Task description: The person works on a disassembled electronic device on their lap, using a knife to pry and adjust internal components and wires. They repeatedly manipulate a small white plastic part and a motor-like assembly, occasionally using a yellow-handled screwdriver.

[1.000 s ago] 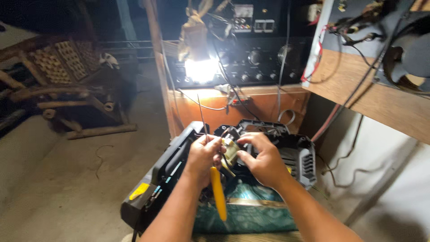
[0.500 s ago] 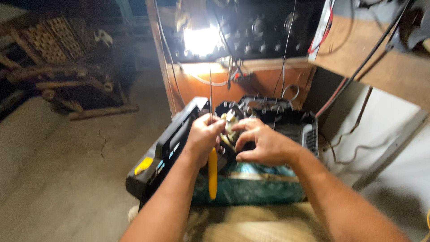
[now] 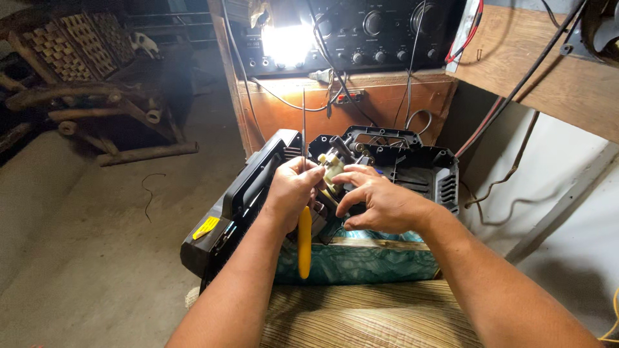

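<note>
The left hand (image 3: 291, 193) is closed around a screwdriver (image 3: 304, 240) with a yellow handle; the handle hangs down toward six o'clock below the fist, and a thin metal shaft rises toward twelve o'clock above the knuckles. The right hand (image 3: 380, 201) sits just beside it at three o'clock, fingers curled narrow, the fingertips (image 3: 343, 180) pinching or steadying a small pale part (image 3: 333, 164) that stands in the opened black plastic casing (image 3: 419, 169); whether the tips actually grip the part or only touch it cannot be told. The casing lies open on a green cloth (image 3: 361, 261) laid over a striped mat (image 3: 361, 316), with a second black housing half (image 3: 248, 193) tilted at nine o'clock of the hands. The small part appears light, rigid and probably delicate, with fine wires about it, so it is judged best held lightly by its sides between fingertip and thumb, not by the leads. The casing looks like stiff moulded plastic, moderately heavy and bulky, with smooth faces; it is judged best taken by its rim or vented end. The screwdriver is stiff and light, and its handle offers a sure grip. At twelve o'clock stands a wooden cabinet (image 3: 387, 106) bearing a black panel with knobs (image 3: 380, 32) and a bright lamp (image 3: 287, 42); loose cables (image 3: 503, 103) run at two o'clock.
</note>
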